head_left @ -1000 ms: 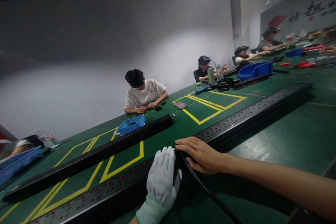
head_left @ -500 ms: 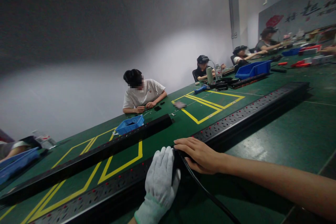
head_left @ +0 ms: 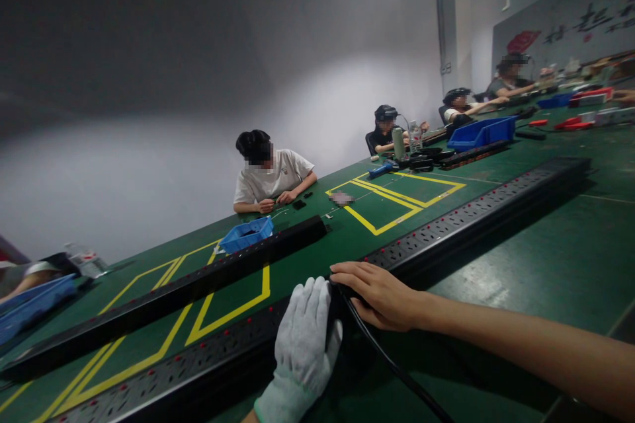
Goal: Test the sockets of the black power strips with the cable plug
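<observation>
A long black socket strip (head_left: 198,360) with red dots runs from the lower left to the middle. My left hand (head_left: 305,337), in a white glove, lies over its near end, fingers stretched and close together. Beside it, my bare right hand (head_left: 377,294) rests on the near end of another socket strip (head_left: 461,218), which reaches to the upper right; its fingers are extended towards the gap. A black cable (head_left: 389,360) comes out between the hands and hangs down to the lower right. What lies under both palms is hidden.
Beyond lies another black strip (head_left: 173,297). A light blue bin (head_left: 247,234) sits behind it, near a person in a white shirt (head_left: 278,178). Yellow tape (head_left: 238,310) marks the green table. Further right are a blue bin (head_left: 481,134), bottles and several people.
The whole view has shifted very slightly. Both hands keep their places on the black strips.
</observation>
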Motion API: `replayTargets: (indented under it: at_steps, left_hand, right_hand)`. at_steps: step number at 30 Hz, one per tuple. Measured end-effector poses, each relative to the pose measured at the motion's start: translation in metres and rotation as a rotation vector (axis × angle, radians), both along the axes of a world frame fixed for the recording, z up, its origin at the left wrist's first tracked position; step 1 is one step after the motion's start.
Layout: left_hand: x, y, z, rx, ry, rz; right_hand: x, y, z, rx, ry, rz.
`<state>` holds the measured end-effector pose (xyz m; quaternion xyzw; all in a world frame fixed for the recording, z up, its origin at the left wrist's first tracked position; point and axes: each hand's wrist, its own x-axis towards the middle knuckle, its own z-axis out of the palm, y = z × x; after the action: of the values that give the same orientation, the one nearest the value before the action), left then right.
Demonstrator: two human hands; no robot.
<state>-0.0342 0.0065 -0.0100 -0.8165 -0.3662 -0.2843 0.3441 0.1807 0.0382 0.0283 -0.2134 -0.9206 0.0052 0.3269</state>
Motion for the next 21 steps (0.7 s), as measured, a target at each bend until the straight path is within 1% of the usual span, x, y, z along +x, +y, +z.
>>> replayTargets:
  at_steps: [9, 21]
  left_hand:
    - [-0.0001, -0.0015, -0.0004, 0.023, -0.027, -0.017]
    - [0.0006, -0.0014, 0.0007, 0.043, -0.029, -0.008]
  right_hand:
    - [0.0001, -0.0025, 0.0045, -0.009, -0.012, 0.008]
    - [0.0, -0.0003, 0.0002, -0.012, -0.02, 0.008]
